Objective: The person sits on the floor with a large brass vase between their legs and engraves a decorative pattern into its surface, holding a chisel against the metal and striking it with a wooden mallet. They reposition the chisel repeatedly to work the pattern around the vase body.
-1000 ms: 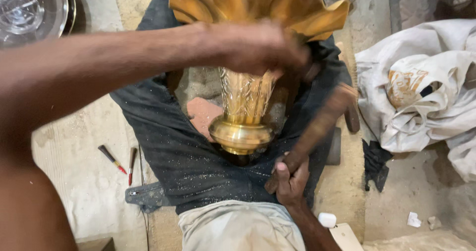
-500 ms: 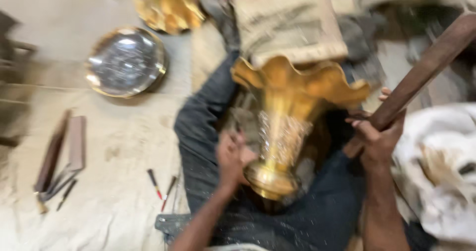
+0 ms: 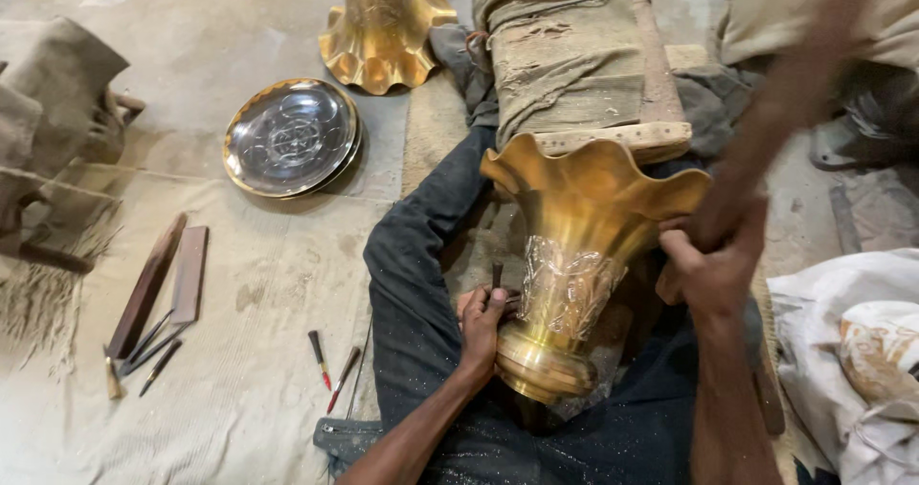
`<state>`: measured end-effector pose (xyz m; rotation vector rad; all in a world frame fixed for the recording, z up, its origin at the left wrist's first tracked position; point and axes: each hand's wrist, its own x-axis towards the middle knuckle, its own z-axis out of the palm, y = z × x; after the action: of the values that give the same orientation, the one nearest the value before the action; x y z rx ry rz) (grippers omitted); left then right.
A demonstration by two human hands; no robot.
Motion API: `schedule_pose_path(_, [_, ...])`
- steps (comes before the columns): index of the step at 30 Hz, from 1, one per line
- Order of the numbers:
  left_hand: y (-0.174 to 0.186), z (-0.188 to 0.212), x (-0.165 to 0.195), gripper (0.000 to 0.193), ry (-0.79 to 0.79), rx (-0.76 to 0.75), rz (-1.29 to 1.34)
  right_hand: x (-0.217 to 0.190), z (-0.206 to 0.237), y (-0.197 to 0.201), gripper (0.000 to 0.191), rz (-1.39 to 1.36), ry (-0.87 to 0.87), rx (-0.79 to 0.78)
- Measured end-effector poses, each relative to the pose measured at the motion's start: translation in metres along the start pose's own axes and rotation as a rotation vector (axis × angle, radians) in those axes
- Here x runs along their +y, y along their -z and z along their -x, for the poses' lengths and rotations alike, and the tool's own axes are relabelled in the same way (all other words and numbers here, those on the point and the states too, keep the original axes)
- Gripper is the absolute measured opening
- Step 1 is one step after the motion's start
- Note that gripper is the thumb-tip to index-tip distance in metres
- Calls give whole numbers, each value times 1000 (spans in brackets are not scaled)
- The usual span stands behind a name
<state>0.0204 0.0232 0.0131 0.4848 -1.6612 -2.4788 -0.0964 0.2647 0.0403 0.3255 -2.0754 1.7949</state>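
Fluted golden brass vase [image 3: 584,246] lying across lap, near cloth-wrapped block's front edge. Left hand [image 3: 481,324] pinching thin dark punch [image 3: 497,276]; right hand [image 3: 713,260] clenched round blurred wooden mallet [image 3: 780,112]. Best kept square, struck lightly.

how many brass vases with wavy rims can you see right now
2. One brass vase lies on the person's lap, steadied by the left hand; a second vase stands rim-down on the floor at the top, partly cut off. Others may be out of frame.
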Motion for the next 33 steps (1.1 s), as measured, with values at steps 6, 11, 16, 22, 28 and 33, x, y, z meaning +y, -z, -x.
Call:
schedule_pose_path(6, [12, -16, 5, 25, 29, -75, -125, -30, 25, 11, 57, 309, 196, 38])
schedule_pose_path(11, [10, -62, 26, 28, -209, -288, -293, -17, 69, 56, 48, 51, -91, 99])
schedule_pose_path(16, [-36, -73, 38, 37, -201, -522, -465, -20, 104, 73, 36, 588, -55, 98])
schedule_pose_path(22, [-83, -77, 16, 47, -540, -576, -882, -15, 101, 83, 35, 690, -35, -66])
schedule_pose_path(28, [-93, -67, 3, 42, -660, -581, -972, 2, 83, 91, 45, 578, -16, -52])
schedule_pose_path(33, [-96, -54, 10, 46, -792, -543, -975, 8, 56, 95, 46, 685, 51, -181])
